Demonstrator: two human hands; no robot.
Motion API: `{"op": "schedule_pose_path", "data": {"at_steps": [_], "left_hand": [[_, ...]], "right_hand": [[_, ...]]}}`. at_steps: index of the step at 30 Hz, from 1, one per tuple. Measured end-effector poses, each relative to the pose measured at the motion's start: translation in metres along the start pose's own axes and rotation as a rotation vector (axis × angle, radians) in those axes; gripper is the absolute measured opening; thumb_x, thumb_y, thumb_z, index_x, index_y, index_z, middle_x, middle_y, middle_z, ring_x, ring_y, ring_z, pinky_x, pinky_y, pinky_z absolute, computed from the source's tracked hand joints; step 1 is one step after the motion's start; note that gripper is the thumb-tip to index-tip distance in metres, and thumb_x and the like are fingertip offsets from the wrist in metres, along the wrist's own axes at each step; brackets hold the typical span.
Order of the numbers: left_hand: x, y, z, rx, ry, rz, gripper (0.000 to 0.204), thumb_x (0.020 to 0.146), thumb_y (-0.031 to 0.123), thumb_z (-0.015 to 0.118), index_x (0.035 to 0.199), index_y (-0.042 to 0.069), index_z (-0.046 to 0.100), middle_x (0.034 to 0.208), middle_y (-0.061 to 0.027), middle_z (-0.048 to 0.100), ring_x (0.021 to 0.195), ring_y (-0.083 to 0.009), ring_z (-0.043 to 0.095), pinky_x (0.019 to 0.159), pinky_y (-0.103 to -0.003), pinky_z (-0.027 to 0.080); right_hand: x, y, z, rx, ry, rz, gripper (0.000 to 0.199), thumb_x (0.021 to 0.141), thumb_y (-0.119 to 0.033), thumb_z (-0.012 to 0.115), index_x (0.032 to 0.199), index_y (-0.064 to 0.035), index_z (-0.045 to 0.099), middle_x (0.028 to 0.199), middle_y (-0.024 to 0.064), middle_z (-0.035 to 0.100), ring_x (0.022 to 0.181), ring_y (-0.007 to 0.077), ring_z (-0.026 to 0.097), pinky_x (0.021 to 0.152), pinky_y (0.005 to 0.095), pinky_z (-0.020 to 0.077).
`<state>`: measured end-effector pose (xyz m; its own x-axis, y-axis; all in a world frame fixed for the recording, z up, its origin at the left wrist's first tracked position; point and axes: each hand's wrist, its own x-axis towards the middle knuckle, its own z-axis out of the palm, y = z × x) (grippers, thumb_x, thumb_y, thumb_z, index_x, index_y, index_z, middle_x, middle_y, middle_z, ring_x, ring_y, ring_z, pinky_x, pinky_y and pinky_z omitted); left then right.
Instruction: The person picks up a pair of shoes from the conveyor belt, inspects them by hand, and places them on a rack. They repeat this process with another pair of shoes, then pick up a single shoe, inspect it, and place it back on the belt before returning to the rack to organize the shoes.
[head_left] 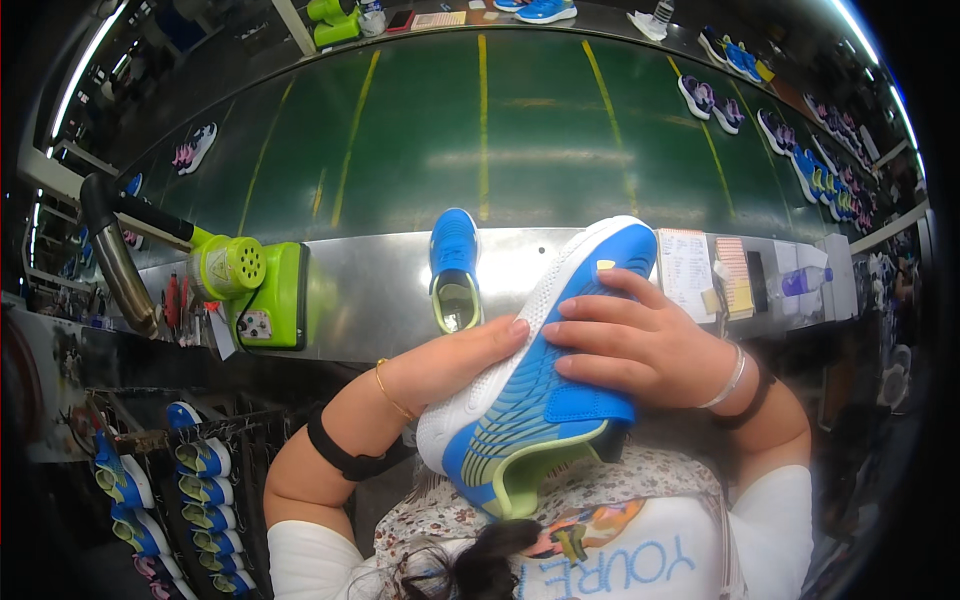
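A blue sneaker (550, 370) with a white sole and lime-green lining is held up close, tilted, its toe pointing away to the right. My left hand (470, 355) grips it from the left side, the thumb along the white sole edge and the other fingers hidden behind the shoe. From the right, my right hand (630, 335) lies closed over the upper with its fingers curved across the blue surface. A small pale yellow patch shows beside the right index fingertip. Beyond my left hand, a second blue sneaker (457, 270) stands on the metal ledge (375, 290).
A green belt (420, 140) with yellow lines runs past the ledge, carrying several shoes at its ends. At left stands a lime-green machine (270, 290). Right are paper sheets (686, 270) and a bottle (803, 281). Shoes hang on a rack (205, 490) lower left.
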<state>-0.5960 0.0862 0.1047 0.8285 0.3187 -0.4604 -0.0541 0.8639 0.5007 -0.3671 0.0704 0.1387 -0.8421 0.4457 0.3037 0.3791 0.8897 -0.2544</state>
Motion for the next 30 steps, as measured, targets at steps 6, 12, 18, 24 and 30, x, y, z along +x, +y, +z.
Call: {"op": "schedule_pose_path", "data": {"at_steps": [6,12,18,24,30], "left_hand": [[0.001,-0.013,-0.006,-0.038,0.021,0.02,0.046,0.093,0.033,0.037,0.122,-0.003,0.037,0.112,-0.0148,0.052,0.096,-0.0181,0.056,0.082,-0.028,0.048],[0.002,-0.017,-0.006,-0.008,0.062,0.031,0.047,0.093,0.029,0.036,0.128,-0.001,0.031,0.118,-0.0141,0.048,0.101,-0.0184,0.054,0.085,-0.03,0.046],[0.006,-0.019,-0.007,0.01,0.027,-0.002,0.048,0.093,0.029,0.037,0.13,-0.001,0.028,0.12,-0.0135,0.047,0.104,-0.0181,0.052,0.087,-0.03,0.045],[0.015,-0.017,-0.001,0.034,0.02,0.032,0.049,0.092,0.031,0.04,0.127,-0.003,0.033,0.118,-0.0133,0.048,0.101,-0.0164,0.052,0.086,-0.027,0.045],[0.044,-0.013,0.008,0.055,-0.071,-0.057,0.052,0.092,0.027,0.039,0.133,-0.001,0.023,0.124,-0.0137,0.043,0.106,-0.0177,0.05,0.09,-0.029,0.043]], "right_hand": [[0.0,-0.002,0.007,0.073,0.051,-0.043,0.028,0.074,-0.01,0.055,0.102,-0.01,0.051,0.106,0.0051,0.056,0.099,0.0202,0.053,0.089,0.0368,0.0406],[0.001,-0.005,0.008,0.11,0.097,-0.045,0.023,0.073,-0.01,0.056,0.096,-0.0087,0.054,0.099,0.005,0.057,0.095,0.02,0.054,0.089,0.0386,0.0409],[-0.002,-0.008,0.008,0.138,0.113,-0.03,0.022,0.072,-0.01,0.056,0.094,-0.0081,0.054,0.096,0.0045,0.056,0.093,0.0196,0.054,0.089,0.0396,0.0403],[-0.014,-0.006,0.009,0.111,0.125,-0.008,0.02,0.072,-0.011,0.056,0.092,-0.009,0.055,0.096,0.0038,0.057,0.092,0.0189,0.054,0.09,0.0401,0.0391],[-0.046,-0.002,0.003,0.077,0.14,0.081,0.021,0.073,-0.011,0.056,0.094,-0.0102,0.055,0.097,0.0036,0.057,0.093,0.0188,0.054,0.092,0.0397,0.0375]]}}
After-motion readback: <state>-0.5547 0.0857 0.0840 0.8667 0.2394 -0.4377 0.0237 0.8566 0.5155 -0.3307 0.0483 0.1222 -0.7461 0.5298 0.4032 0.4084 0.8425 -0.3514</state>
